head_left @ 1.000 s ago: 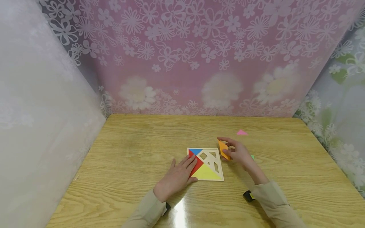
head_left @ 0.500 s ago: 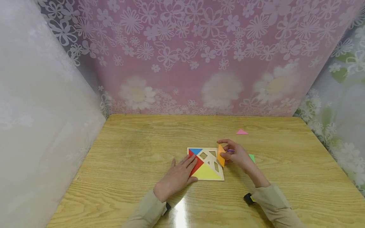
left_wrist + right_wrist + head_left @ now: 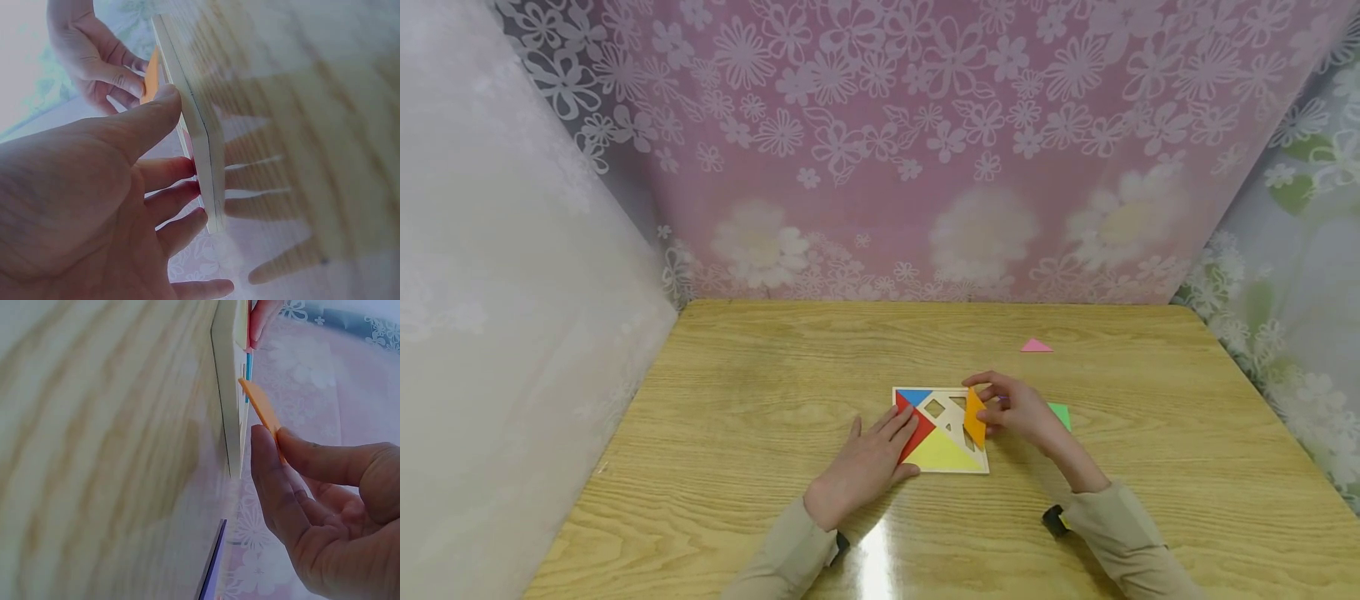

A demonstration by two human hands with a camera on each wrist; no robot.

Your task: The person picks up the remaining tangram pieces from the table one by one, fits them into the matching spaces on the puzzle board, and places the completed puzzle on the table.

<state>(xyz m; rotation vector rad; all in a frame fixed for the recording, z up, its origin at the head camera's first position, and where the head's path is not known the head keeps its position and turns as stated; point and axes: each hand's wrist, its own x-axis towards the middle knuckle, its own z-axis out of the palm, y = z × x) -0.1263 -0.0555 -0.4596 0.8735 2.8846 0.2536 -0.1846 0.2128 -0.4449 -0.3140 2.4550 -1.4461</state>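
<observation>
A wooden tangram board [image 3: 946, 414] lies on the table with a red triangle [image 3: 919, 440], a yellow triangle [image 3: 942, 455] and a blue triangle [image 3: 913, 397] set in it. My left hand [image 3: 868, 467] rests on the red triangle with fingers extended, its thumb near the board's near edge. Between thumb and fingers, my right hand [image 3: 1028, 414] pinches an orange four-sided tile [image 3: 973, 414]. That tile is tilted over the board's right side, and its far edge comes close to the board in the right wrist view [image 3: 262, 403]. I cannot tell whether they touch.
A pink triangle [image 3: 1036, 346] lies beyond my right hand. A green piece [image 3: 1061, 415] is partly hidden behind the right wrist. Near the board, a purple piece [image 3: 214, 565] shows in the right wrist view. Curtains with flower patterns [image 3: 865, 167] surround the wooden table [image 3: 737, 400].
My right hand has brought the orange tile leftward and nearer to me, from beside the board to over its right side. The left hand has stayed in place.
</observation>
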